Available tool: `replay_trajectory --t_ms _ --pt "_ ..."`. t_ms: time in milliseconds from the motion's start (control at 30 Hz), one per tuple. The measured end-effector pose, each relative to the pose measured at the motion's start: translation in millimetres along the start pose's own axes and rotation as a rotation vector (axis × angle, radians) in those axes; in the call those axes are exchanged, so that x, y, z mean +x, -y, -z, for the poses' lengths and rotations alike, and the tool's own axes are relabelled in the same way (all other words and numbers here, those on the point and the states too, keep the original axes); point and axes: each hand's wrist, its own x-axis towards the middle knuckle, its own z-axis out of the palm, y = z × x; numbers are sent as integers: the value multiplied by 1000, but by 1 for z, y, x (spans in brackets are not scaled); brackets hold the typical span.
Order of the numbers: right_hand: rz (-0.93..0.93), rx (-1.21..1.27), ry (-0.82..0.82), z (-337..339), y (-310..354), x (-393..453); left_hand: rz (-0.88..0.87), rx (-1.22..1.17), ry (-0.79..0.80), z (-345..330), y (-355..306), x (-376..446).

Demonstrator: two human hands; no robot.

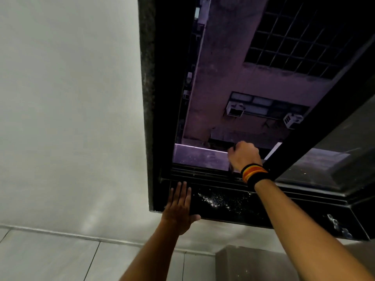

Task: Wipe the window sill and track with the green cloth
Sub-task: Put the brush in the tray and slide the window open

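The dark speckled window sill (233,207) runs across the middle, with the black ribbed track (203,173) just beyond it. My left hand (179,207) lies flat on the sill's left end, fingers together and pointing at the track. My right hand (244,157), wearing a black and orange wristband, reaches over the track onto the pale outer ledge (198,157). It is closed in a fist. A thin dark scrap, seemingly the cloth (231,169), hangs from its left side, its colour unclear in the dim light.
The dark sliding sash (316,126) with its glass pane (334,159) stands just right of my right wrist. Small shiny objects (337,225) sit on the sill's right end. A white wall (71,118) and tiles (50,258) lie left and below. Outside is a building wall.
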Motion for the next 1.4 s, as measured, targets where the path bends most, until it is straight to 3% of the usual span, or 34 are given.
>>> replay_trajectory --t_ms 67,133,200,233,300,333,367,433,467,500,567,700,800,967,1033,1100,1233,1300,1400 --pt "6 249 216 -27 11 -12 -1 -4 14 0 1 2" --pt "-85 749 435 -52 23 -13 12 -3 16 -2 0 3" --pt "-161 1023 396 -52 28 -4 13 -10 1 -1 0 4" --pt "-117 921 232 -44 26 2 7 -15 0 -2 0 4" --pt "24 362 -96 -32 11 8 -1 -17 -1 -3 2 4" --pt "68 167 -136 -31 11 2 1 -14 2 -3 3 5" --pt "115 117 -64 -35 15 -8 5 -10 7 -3 3 5" --pt "113 359 247 -51 30 -32 6 5 30 -2 2 4" --pt "10 641 370 -58 35 -37 5 15 41 -2 1 4" --pt "-114 923 408 -62 35 -38 6 22 45 -2 2 3" --pt "-301 1246 253 -48 8 -36 -5 38 27 1 3 2" --pt "-493 1327 -9 -9 -98 -63 -48 56 -41 3 7 -6" --pt "-718 1308 16 -5 -171 -85 -150 21 -104 12 -17 -9" --pt "-913 1456 83 -38 -209 -93 -496 1 -42 10 -125 25" --pt "-913 1456 49 -40 -211 -93 -461 5 43 0 -156 36" --pt "-820 1300 -5 -39 -215 -97 -381 46 123 -13 -172 40" --pt "-287 377 -200 -54 -256 -135 -330 184 63 -25 -182 32" --pt "-118 170 -155 -76 -289 -168 -442 173 -28 -35 -191 26" --pt "-270 125 19 -114 -347 -227 -732 101 50 -67 -223 7"
